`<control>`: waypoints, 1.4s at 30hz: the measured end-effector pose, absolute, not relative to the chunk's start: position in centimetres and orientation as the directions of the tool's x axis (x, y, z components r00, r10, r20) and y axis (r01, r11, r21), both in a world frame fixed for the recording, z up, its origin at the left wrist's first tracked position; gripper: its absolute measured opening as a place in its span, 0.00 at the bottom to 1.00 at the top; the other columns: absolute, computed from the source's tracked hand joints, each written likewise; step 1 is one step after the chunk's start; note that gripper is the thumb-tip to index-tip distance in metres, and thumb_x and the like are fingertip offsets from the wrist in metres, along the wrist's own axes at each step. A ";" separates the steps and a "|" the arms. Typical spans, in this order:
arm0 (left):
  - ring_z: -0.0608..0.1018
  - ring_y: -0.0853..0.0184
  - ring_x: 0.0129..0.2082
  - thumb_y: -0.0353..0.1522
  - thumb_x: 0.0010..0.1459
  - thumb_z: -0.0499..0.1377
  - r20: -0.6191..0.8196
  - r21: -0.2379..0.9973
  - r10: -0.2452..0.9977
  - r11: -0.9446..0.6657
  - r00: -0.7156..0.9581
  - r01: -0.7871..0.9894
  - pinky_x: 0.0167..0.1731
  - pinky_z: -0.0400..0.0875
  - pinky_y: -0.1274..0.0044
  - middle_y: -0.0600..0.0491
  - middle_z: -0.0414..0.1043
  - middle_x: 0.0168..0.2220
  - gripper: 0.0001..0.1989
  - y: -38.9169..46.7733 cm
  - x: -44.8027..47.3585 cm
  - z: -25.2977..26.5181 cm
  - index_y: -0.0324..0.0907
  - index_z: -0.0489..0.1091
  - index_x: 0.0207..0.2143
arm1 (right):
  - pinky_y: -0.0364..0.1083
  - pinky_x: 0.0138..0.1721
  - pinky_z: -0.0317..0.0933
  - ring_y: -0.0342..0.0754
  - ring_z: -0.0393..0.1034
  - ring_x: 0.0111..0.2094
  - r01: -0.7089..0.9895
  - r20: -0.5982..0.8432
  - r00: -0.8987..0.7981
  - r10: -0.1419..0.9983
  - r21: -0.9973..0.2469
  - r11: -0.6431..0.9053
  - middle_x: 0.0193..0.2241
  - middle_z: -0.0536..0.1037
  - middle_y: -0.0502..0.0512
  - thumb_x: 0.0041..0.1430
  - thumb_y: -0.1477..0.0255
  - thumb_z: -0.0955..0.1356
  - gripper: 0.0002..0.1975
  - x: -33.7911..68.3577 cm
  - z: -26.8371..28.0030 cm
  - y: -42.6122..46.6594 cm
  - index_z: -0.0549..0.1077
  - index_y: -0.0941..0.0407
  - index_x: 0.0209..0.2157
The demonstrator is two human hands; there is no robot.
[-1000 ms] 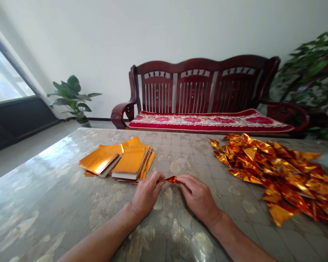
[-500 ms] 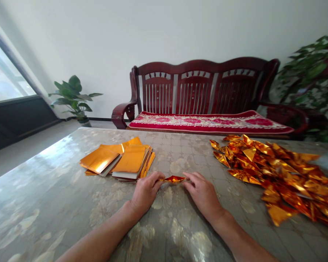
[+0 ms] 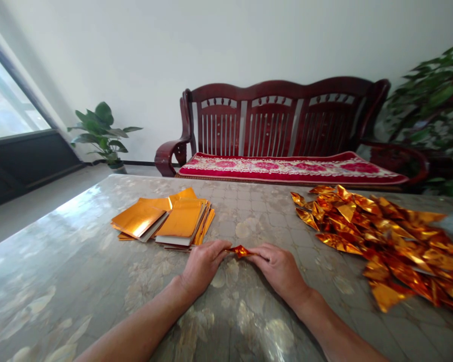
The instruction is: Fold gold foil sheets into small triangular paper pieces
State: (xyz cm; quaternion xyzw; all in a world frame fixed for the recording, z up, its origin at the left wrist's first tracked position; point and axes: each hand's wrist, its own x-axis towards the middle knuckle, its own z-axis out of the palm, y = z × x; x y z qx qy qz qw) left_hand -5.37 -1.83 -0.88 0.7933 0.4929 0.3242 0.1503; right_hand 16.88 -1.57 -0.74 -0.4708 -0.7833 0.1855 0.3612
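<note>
1. Head view: the left hand (image 3: 204,264) and the right hand (image 3: 279,266) rest low on the marbled counter (image 3: 79,281), close together near its front middle.
2. Between them sits a small folded piece of gold foil paper (image 3: 240,250), pinched at its left end by the left fingers (image 3: 222,247) and at its right end by the right fingers (image 3: 257,251); both sets of fingers are closed on it.
3. The piece lies just above the counter surface; whether it touches the surface cannot be told.
4. Just behind the left hand lies a loose stack of flat gold foil sheets (image 3: 164,221), fanned slightly.
5. To the right, well apart from the hands, spreads a heap of folded gold foil pieces (image 3: 385,241).
6. Beyond the counter stands a dark red wooden bench (image 3: 283,120) with a red floral cushion (image 3: 290,168), a potted plant (image 3: 101,133) at the left wall and leafy greenery (image 3: 434,110) at the right.
</note>
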 end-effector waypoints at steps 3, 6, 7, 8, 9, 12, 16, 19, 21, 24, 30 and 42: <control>0.80 0.68 0.36 0.35 0.64 0.57 0.345 0.477 0.884 -0.455 0.316 0.752 0.38 0.71 0.80 0.55 0.79 0.36 0.08 -1.7 -5.2 -0.6 0.46 0.75 0.42 | 0.41 0.35 0.66 0.45 0.75 0.32 0.597 0.411 -0.322 0.853 -0.612 0.519 0.30 0.80 0.49 0.61 0.71 0.69 0.08 16.9 -0.7 -1.6 0.81 0.47 0.39; 0.80 0.67 0.35 0.35 0.64 0.57 0.325 0.431 0.890 -0.440 0.319 0.788 0.36 0.71 0.79 0.54 0.78 0.34 0.09 -1.6 -5.1 -0.3 0.45 0.76 0.41 | 0.41 0.35 0.65 0.45 0.74 0.33 0.613 0.435 -0.347 0.831 -0.566 0.551 0.31 0.80 0.49 0.62 0.71 0.68 0.08 17.0 -0.6 -1.7 0.80 0.48 0.39; 0.80 0.67 0.35 0.35 0.64 0.57 0.319 0.430 0.890 -0.442 0.326 0.787 0.36 0.70 0.80 0.54 0.78 0.34 0.08 -1.6 -5.1 -0.3 0.45 0.76 0.41 | 0.41 0.35 0.65 0.45 0.74 0.33 0.629 0.439 -0.356 0.825 -0.541 0.559 0.31 0.80 0.50 0.62 0.70 0.68 0.08 17.0 -0.6 -1.7 0.80 0.49 0.39; 0.79 0.68 0.35 0.35 0.64 0.57 0.313 0.430 0.888 -0.449 0.337 0.783 0.36 0.70 0.80 0.54 0.78 0.34 0.08 -1.6 -5.0 -0.3 0.46 0.76 0.41 | 0.41 0.36 0.64 0.45 0.74 0.34 0.650 0.439 -0.367 0.820 -0.509 0.564 0.31 0.79 0.50 0.62 0.70 0.68 0.08 17.0 -0.6 -1.8 0.80 0.49 0.40; 0.79 0.68 0.34 0.35 0.64 0.57 0.309 0.425 0.884 -0.459 0.352 0.780 0.36 0.70 0.81 0.54 0.78 0.34 0.09 -1.6 -5.0 -0.3 0.46 0.76 0.41 | 0.41 0.36 0.64 0.45 0.74 0.34 0.675 0.438 -0.379 0.816 -0.473 0.567 0.31 0.79 0.50 0.63 0.69 0.68 0.07 17.0 -0.5 -1.8 0.80 0.48 0.40; 0.78 0.69 0.33 0.35 0.65 0.56 0.310 0.356 0.860 -0.500 0.404 0.790 0.34 0.68 0.81 0.54 0.77 0.32 0.09 -1.8 -5.0 -0.3 0.47 0.76 0.42 | 0.41 0.35 0.61 0.45 0.72 0.34 0.755 0.434 -0.400 0.807 -0.343 0.559 0.30 0.77 0.50 0.62 0.70 0.69 0.06 16.9 -0.3 -2.1 0.79 0.49 0.39; 0.77 0.68 0.31 0.35 0.66 0.54 0.309 0.233 0.827 -0.545 0.470 0.805 0.31 0.66 0.81 0.55 0.75 0.29 0.10 -2.1 -4.9 0.0 0.47 0.76 0.42 | 0.42 0.33 0.59 0.46 0.69 0.33 0.816 0.437 -0.403 0.804 -0.227 0.532 0.28 0.74 0.51 0.62 0.71 0.68 0.06 16.6 0.1 -2.6 0.79 0.52 0.37; 0.76 0.68 0.31 0.33 0.66 0.53 0.308 0.197 0.809 -0.570 0.501 0.798 0.31 0.65 0.81 0.56 0.75 0.29 0.10 -2.2 -4.8 0.2 0.47 0.75 0.42 | 0.42 0.33 0.58 0.46 0.68 0.33 0.806 0.424 -0.424 0.800 -0.225 0.547 0.28 0.73 0.51 0.64 0.71 0.67 0.06 16.4 0.3 -2.8 0.78 0.53 0.37; 0.75 0.68 0.32 0.33 0.66 0.53 0.307 0.196 0.806 -0.574 0.506 0.795 0.31 0.65 0.80 0.56 0.74 0.29 0.10 -2.2 -4.8 0.2 0.47 0.74 0.41 | 0.42 0.33 0.58 0.46 0.68 0.33 0.793 0.412 -0.439 0.798 -0.239 0.560 0.28 0.72 0.51 0.64 0.70 0.67 0.07 16.2 0.3 -2.8 0.78 0.53 0.36; 0.75 0.69 0.31 0.35 0.67 0.52 0.298 0.219 0.813 -0.568 0.499 0.794 0.31 0.64 0.80 0.56 0.74 0.29 0.10 -2.1 -4.8 0.1 0.47 0.74 0.40 | 0.42 0.33 0.59 0.46 0.68 0.33 0.771 0.406 -0.444 0.799 -0.282 0.571 0.28 0.71 0.51 0.65 0.70 0.66 0.08 16.2 0.1 -2.7 0.77 0.54 0.35; 0.76 0.69 0.32 0.37 0.68 0.51 0.282 0.281 0.814 -0.576 0.508 0.768 0.33 0.65 0.80 0.56 0.74 0.29 0.12 -2.3 -4.6 0.0 0.47 0.74 0.38 | 0.42 0.34 0.59 0.45 0.68 0.34 0.717 0.424 -0.448 0.788 -0.356 0.599 0.28 0.71 0.51 0.67 0.69 0.64 0.11 16.3 -0.7 -2.5 0.78 0.53 0.36; 0.79 0.70 0.35 0.33 0.66 0.54 0.312 0.470 0.886 -0.458 0.343 0.754 0.36 0.67 0.81 0.56 0.79 0.35 0.10 -2.3 -4.3 -0.4 0.47 0.76 0.41 | 0.41 0.33 0.62 0.45 0.70 0.32 0.725 0.455 -0.368 0.811 -0.407 0.556 0.28 0.73 0.51 0.64 0.73 0.66 0.08 15.8 -0.6 -2.7 0.79 0.53 0.38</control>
